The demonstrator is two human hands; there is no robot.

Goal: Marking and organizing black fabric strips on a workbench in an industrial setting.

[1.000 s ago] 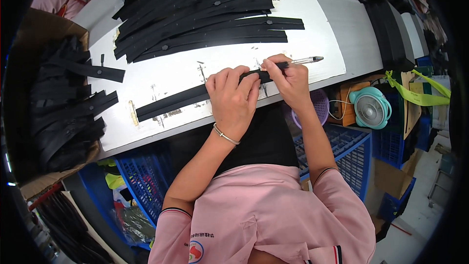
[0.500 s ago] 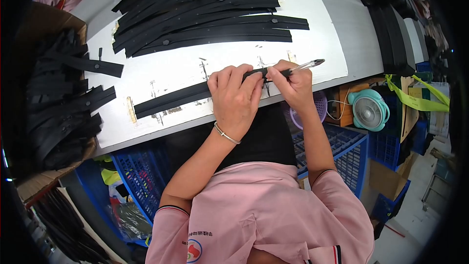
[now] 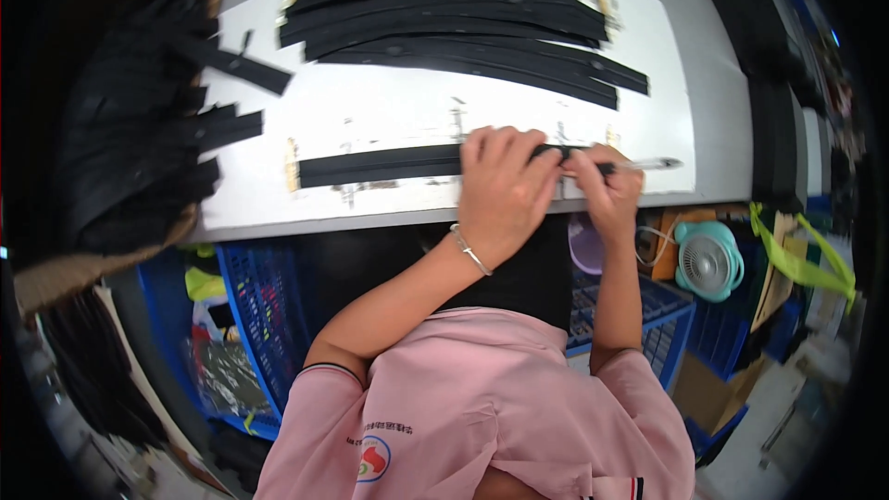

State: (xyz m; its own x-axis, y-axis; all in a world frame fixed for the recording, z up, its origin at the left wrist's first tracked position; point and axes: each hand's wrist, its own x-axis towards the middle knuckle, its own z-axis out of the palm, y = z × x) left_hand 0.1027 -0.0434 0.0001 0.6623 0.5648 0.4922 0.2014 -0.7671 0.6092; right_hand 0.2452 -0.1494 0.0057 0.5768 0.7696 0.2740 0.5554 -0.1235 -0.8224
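A long black zipper strip, with a line along its middle, lies straight across the near part of a white board. My left hand lies over its right half, fingers bent down onto it, thumb and forefinger close to the right hand. My right hand is closed near the strip's right end, fingertips at the strip. A clear pen with a dark grip sits in that hand, pointing right. The strip under my fingers is partly hidden, and the picture is slightly blurred there.
More black strips are heaped on the board's far side. At the left, a cardboard box overflows with black strips. Dark stacked material lines the table's right. Below stand blue crates, a purple basket and a teal fan.
The whole view has swung, so board and hands appear farther right and the strip more level. Both hands keep nearly the same place on the strip, and the pen stays in my right hand.
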